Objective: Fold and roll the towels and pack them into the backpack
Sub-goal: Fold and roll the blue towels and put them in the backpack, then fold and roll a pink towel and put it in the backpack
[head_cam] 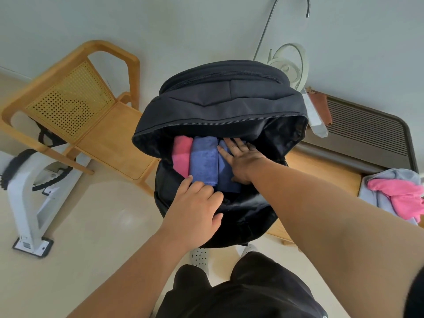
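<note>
A black backpack stands open in front of me, its main compartment unzipped. Inside it three rolled towels lie side by side: a pink one at the left, a blue one in the middle and a darker blue one at the right. My right hand lies flat with straight fingers on the darker blue roll, inside the compartment. At the near rim of the opening, my left hand has its fingers curled over the backpack's edge, its fingertips touching the end of the middle blue roll.
A wooden chair with a cane back stands to the left. To the right a low wooden bench carries loose pink and grey towels. A white fan and a slatted heater stand behind. White exercise equipment is at the far left.
</note>
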Action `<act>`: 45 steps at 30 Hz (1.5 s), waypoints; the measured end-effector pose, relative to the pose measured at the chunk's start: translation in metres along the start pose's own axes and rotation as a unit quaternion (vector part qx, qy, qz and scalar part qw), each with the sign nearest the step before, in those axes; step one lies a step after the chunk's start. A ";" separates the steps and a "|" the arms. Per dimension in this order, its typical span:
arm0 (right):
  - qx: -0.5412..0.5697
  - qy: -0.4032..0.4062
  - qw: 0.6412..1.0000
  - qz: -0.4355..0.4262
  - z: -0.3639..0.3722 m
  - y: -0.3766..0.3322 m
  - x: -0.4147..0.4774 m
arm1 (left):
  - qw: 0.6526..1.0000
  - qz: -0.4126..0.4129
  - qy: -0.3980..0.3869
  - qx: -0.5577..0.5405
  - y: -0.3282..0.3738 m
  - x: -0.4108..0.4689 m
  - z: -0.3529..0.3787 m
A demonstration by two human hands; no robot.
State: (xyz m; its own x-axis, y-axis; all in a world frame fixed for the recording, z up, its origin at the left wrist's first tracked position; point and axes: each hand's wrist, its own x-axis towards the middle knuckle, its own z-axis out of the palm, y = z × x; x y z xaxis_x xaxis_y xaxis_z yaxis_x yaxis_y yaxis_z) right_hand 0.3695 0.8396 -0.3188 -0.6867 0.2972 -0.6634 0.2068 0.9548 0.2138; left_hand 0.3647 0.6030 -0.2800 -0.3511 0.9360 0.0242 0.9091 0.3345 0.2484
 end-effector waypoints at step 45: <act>0.493 0.009 0.835 0.245 0.380 0.396 -0.234 | 0.945 -0.104 -0.301 -0.076 0.377 0.232 0.106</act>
State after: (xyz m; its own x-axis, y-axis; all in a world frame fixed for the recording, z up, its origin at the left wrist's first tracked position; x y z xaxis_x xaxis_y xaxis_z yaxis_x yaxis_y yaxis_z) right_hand 0.8765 1.1515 -0.3518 -0.3594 0.6627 -0.6570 0.9331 0.2651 -0.2429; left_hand 0.6496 0.9580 -0.2833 -0.2865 0.7590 -0.5847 0.7755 0.5421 0.3236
